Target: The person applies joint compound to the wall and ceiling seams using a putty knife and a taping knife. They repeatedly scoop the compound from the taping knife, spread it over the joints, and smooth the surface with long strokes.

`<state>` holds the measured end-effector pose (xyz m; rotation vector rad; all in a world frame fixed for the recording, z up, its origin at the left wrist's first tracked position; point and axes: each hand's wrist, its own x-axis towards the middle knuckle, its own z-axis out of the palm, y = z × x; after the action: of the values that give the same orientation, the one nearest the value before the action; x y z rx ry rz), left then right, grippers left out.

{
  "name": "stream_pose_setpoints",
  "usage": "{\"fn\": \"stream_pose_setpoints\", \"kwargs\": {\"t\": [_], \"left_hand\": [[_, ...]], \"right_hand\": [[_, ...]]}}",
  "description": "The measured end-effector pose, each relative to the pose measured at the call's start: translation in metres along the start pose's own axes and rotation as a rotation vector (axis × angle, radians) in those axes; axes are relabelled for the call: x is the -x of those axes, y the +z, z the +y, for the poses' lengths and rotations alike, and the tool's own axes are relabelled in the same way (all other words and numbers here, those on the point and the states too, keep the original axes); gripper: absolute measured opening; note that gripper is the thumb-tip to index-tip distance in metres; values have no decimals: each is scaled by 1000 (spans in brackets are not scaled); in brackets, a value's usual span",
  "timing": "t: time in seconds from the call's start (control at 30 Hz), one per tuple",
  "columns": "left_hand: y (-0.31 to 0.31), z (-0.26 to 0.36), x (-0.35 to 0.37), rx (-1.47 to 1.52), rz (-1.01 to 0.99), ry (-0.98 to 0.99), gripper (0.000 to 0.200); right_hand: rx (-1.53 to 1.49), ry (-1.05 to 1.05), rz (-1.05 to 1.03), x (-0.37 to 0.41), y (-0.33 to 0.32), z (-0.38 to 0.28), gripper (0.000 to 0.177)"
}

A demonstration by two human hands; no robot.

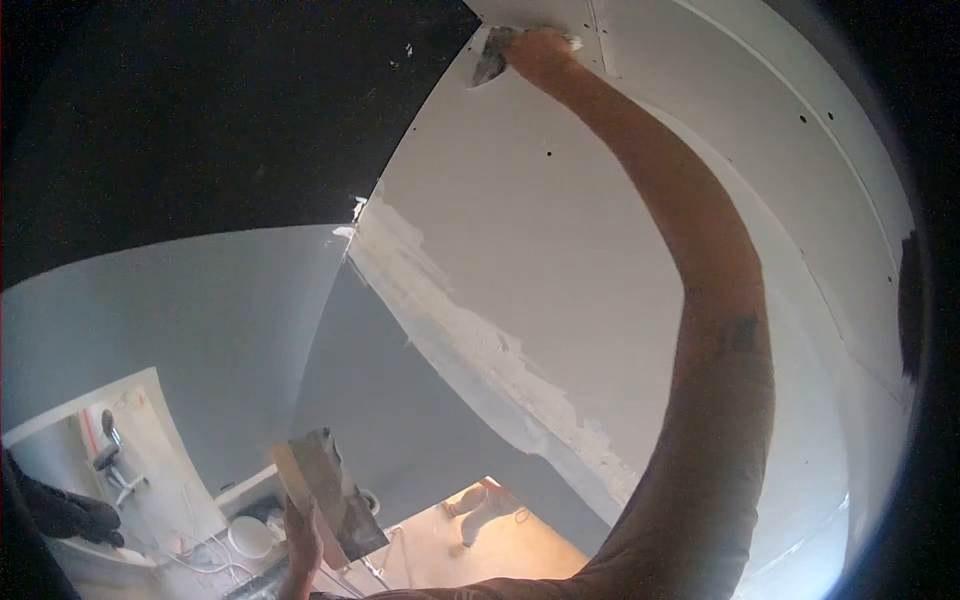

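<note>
My right arm reaches up to the white sloping board (500,240). At the top, my right hand (541,50) is closed around a putty knife (491,58), its dark blade lying against the board near the corner with the black surface. The knife's handle is hidden in the hand. Low in view, my left hand (303,545) grips a wide putty knife (340,495) with a tan strip along one side and a smeared grey face. A band of pale filler (490,350) runs along the seam between white board and grey wall.
A dark surface (220,110) fills the upper left. Screw heads (802,119) dot the boards at right. Below are a white bucket (250,537), cables (205,560) and a lit floor (430,555). A dark glove-like shape (70,510) shows at left.
</note>
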<state>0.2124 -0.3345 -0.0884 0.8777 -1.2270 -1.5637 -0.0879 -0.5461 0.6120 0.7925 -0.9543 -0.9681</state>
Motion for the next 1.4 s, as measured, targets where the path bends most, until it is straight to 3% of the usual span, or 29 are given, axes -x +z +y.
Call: {"fn": "stream_pose_setpoints", "kwargs": {"t": [0.13, 0.2, 0.33, 0.4, 0.5, 0.73, 0.83, 0.9, 0.93, 0.97, 1.0, 1.07, 1.13, 1.17, 1.23, 1.27, 1.3, 1.33, 1.4], "left_hand": [[14, -23, -4, -5, -72, -28, 43], [25, -18, -6, -140, -81, 179, 41], [42, 29, -1, 2, -150, 15, 41], [47, 35, 2, 172, -186, 6, 45], [48, 1, -10, 160, -238, -62, 47], [70, 58, -29, 260, -209, 23, 49], [82, 92, -57, 472, -292, -130, 55], [94, 114, -79, 620, -362, -342, 56], [104, 130, -85, 673, -450, -315, 54], [113, 146, -90, 722, -537, -287, 52], [124, 152, -99, 757, -591, -254, 49], [140, 175, -103, 789, -648, -220, 47], [143, 210, -93, 820, -702, -255, 44], [144, 190, -104, 983, -784, -59, 40], [129, 164, -125, 1027, -758, -75, 39], [121, 185, -116, 1075, -733, -88, 38], [109, 204, -100, 936, -401, -82, 38], [103, 204, -109, 930, -389, -87, 38], [83, 199, -124, 1024, -545, 314, 40]], "right_hand": [[-42, -122, 146, 44, 0, 24, 16], [-18, -138, 98, 76, -19, 37, 29], [-33, -76, 21, 123, -16, 49, 44], [18, -109, -195, 149, -28, 59, 56], [32, -77, -213, 188, -43, 71, 54], [16, -18, -165, 267, -64, 81, 51], [-26, 26, -107, 298, -100, 77, 50], [-252, 74, -170, 324, -127, 64, 56], [-478, 35, 7, 337, -132, 51, 63], [-759, 41, -109, 344, -150, 34, 69], [-949, -34, 23, 356, -153, 5, 73], [-1349, -100, 52, 363, -189, -41, 72], [-1416, -193, -55, 368, -215, -62, 73], [-1351, -208, -73, 370, -212, -65, 74], [-1293, -228, -92, 378, -199, -71, 75], [-1143, -184, -92, 381, -189, -69, 74], [-996, -143, -89, 383, -181, -68, 73], [-1008, -148, -86, 387, -174, -69, 73], [-1249, 45, -135, 386, -166, -70, 69]]}}
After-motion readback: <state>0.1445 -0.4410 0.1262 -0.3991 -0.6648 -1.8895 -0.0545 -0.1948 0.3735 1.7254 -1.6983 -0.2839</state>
